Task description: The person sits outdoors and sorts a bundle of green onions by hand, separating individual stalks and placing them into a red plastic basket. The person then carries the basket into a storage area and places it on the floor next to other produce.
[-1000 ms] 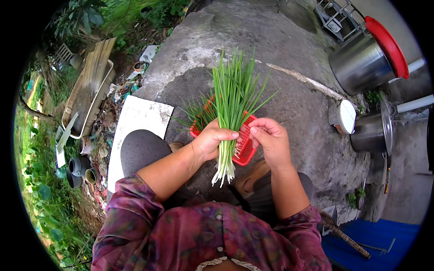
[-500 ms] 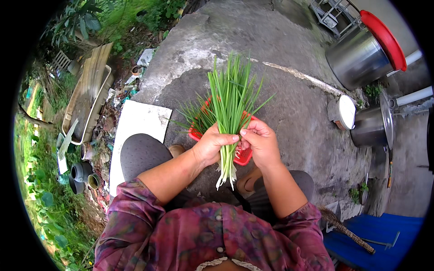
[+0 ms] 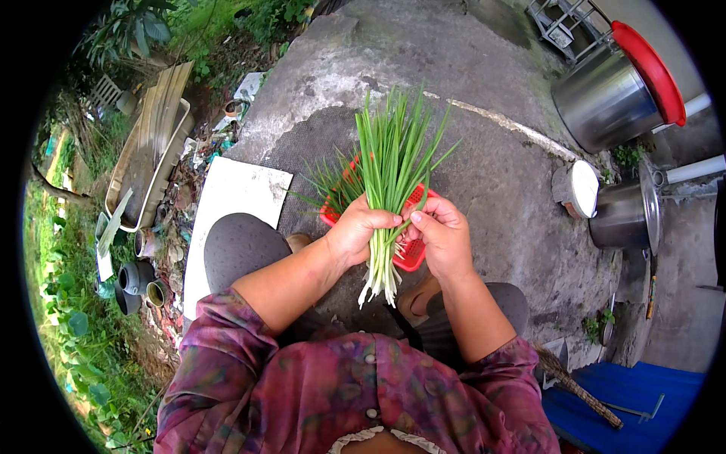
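Note:
My left hand [image 3: 355, 231] is wrapped round a thick bunch of green onions [image 3: 395, 163], held upright before me. Their green tops point away and the white root ends hang towards me. Close against the bunch's right side, my right hand [image 3: 446, 236] pinches a green onion stalk [image 3: 414, 216] between thumb and fingers. Below both hands a red plastic basket [image 3: 411, 261] rests on the ground, partly hidden by the bunch. More green onions [image 3: 338, 184] lie in it, their tips over its left side.
A white board [image 3: 242, 189] lies by my left knee. To the right stand a big steel pot [image 3: 605, 98] under a red basin [image 3: 652, 72], a white-lidded bucket [image 3: 582, 189] and another steel pot [image 3: 624, 216]. Left are a long tub [image 3: 155, 170] and several jars; lower right, a broom [image 3: 578, 386].
My right fingers now hold a stalk that bends out along the bunch's right side. The root ends have spread a little, and the whole view has shifted slightly.

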`<state>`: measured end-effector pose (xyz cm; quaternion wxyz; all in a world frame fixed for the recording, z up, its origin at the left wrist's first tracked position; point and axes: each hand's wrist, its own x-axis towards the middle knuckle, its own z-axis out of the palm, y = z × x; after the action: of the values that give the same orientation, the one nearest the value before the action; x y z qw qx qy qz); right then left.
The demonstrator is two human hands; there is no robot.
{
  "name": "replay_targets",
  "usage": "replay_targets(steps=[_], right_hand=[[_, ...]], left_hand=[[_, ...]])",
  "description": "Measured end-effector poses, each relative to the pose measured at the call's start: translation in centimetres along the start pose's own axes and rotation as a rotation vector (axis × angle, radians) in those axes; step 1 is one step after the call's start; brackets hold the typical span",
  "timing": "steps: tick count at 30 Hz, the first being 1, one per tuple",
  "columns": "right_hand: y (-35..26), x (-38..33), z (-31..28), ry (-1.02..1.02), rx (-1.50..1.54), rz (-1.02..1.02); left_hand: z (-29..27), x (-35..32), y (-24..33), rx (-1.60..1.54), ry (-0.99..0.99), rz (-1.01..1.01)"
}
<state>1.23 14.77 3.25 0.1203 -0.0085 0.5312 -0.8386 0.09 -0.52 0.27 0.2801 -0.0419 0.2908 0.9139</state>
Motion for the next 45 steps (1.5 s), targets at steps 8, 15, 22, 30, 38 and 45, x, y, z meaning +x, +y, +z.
replay_targets(steps=[8, 15, 22, 30, 38, 45], right_hand=[[-0.5, -0.3, -0.6, -0.127, 0.078, -0.017], [-7.2, -0.7, -3.5, -0.13, 0.029, -0.32], [-12.7, -0.4, -16.3, 0.51, -0.016, -0.42], [-15.7, 8.1, -21.4, 1.076, -0.231, -0.3], [-15.4, 5.4, 19.3, -0.43, -0.935, -0.863], [-12.6, 5.1, 5.5, 0.091, -0.777, -0.391]], left_hand=[[-0.8, 0.4, 0.9, 0.042, 0.17, 0.045], [-2.1, 0.9, 5.1, -0.096, 0.279, 0.339], [-1.4, 0.3, 5.9, -0.037, 0.181, 0.398], [-0.1, 0.8, 4.3, 0.202, 0.182, 0.408], [-2.6, 0.5, 2.0, 0.382, 0.257, 0.31], [-2.4, -0.2, 2.8, 0.327, -0.002, 0.319]])
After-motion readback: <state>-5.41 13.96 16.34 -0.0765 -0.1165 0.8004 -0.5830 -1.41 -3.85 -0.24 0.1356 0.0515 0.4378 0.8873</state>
